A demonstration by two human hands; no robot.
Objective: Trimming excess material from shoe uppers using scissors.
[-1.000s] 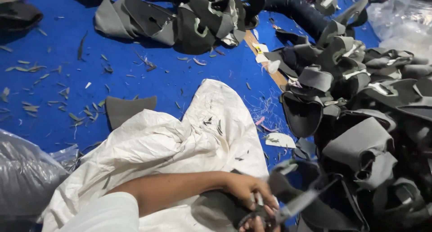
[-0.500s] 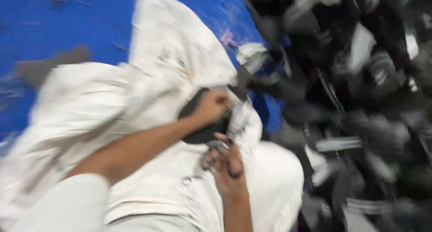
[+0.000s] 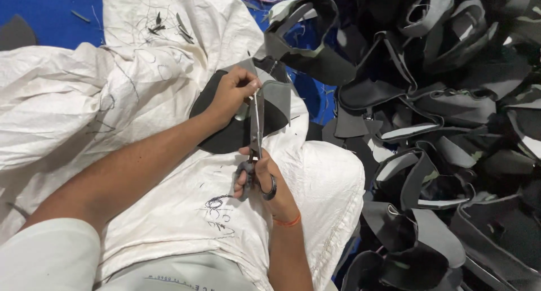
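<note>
The left hand (image 3: 231, 93) covers part of the black and grey curved foam piece (image 3: 270, 107). The right hand's (image 3: 265, 181) fingers hide the grey metal scissors' (image 3: 256, 133) handles. The big heap of dark foam pieces (image 3: 451, 127) runs off the picture's right edge. The small black marks on the white woven sack (image 3: 169, 206) cannot be made out.

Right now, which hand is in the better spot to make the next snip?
The right hand, probably: its fingers are through the scissors handles and the blades point at the dark grey piece. The left hand only pinches that piece steady.

Metal scissors (image 3: 256, 134), matt foam piece (image 3: 236, 130)
</note>
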